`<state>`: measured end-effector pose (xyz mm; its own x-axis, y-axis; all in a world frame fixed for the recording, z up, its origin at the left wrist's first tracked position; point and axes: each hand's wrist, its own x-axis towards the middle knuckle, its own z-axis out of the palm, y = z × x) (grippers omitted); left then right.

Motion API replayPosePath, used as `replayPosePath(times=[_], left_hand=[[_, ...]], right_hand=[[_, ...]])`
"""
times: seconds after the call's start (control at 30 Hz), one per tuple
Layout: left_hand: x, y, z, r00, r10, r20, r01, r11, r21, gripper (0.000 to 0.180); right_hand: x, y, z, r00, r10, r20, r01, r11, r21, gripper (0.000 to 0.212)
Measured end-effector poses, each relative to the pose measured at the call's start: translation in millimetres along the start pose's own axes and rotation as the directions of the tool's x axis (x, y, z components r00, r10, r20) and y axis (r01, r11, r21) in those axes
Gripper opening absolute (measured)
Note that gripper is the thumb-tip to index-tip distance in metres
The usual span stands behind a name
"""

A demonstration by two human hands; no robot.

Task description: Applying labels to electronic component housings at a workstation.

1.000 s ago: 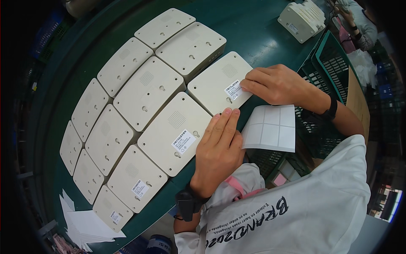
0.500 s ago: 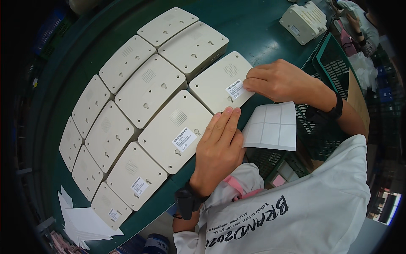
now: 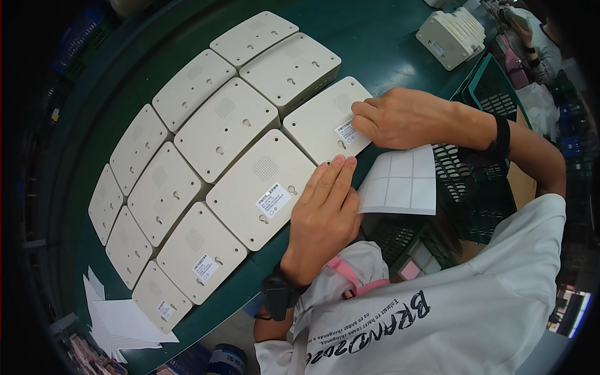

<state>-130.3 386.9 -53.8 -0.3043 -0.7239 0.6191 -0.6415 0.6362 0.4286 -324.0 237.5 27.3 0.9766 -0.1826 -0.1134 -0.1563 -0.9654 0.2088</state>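
Curled and closed, my right hand (image 3: 400, 117) presses its fingertips on a small white printed label (image 3: 345, 134). That label lies flat on a cream plastic housing (image 3: 317, 120) at the right end of the rows; my fingers cover its right end. My left hand (image 3: 325, 220) has its fingers stretched together over this housing's near edge. A white sheet of blank-looking labels (image 3: 403, 181) sticks out from its thumb side, seemingly held by the thumb, which is hidden. Just left of this hand lies another labelled housing (image 3: 244, 178).
Several more cream housings (image 3: 222, 125) stand in tight rows on the green table (image 3: 369, 37). White papers (image 3: 125, 322) lie at the near left. A cream stack (image 3: 447, 40) stands far right, beside green crates (image 3: 494, 94). Another person (image 3: 531, 44) is at the far right.
My right hand has shifted slightly left and now covers more of the label; its elbow has swung outward. The view has shifted a little. My left hand and the sheet stay in place.
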Motion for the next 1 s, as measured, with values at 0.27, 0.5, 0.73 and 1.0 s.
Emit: replayPosePath(times=[0.27, 0.5, 0.73, 1.0], left_hand=[[0.0, -0.1, 0.0, 1.0, -0.002, -0.015, 0.002, 1.0, -0.002, 0.017], [0.0, 0.4, -1.0, 1.0, -0.023, -0.003, 0.023, 0.999, -0.028, 0.017], [-0.5, 0.2, 0.2, 1.0, -0.011, -0.014, 0.011, 1.0, -0.014, 0.018], [-1.6, -0.5, 1.3, 1.0, -0.009, -0.018, 0.009, 1.0, -0.014, 0.02]], right_hand=[[-3.1, 2.2, -0.5, 0.997, 0.064, 0.038, -0.066, 0.996, 0.059, 0.016], [-17.8, 3.9, -9.8, 0.99, -0.06, -0.129, 0.065, 0.997, 0.041, 0.018], [-9.7, 3.3, 3.3, 0.998, -0.05, -0.04, 0.049, 0.998, -0.03, 0.016], [-11.0, 9.4, 13.6, 0.997, -0.052, -0.059, 0.05, 0.998, -0.03, 0.018]])
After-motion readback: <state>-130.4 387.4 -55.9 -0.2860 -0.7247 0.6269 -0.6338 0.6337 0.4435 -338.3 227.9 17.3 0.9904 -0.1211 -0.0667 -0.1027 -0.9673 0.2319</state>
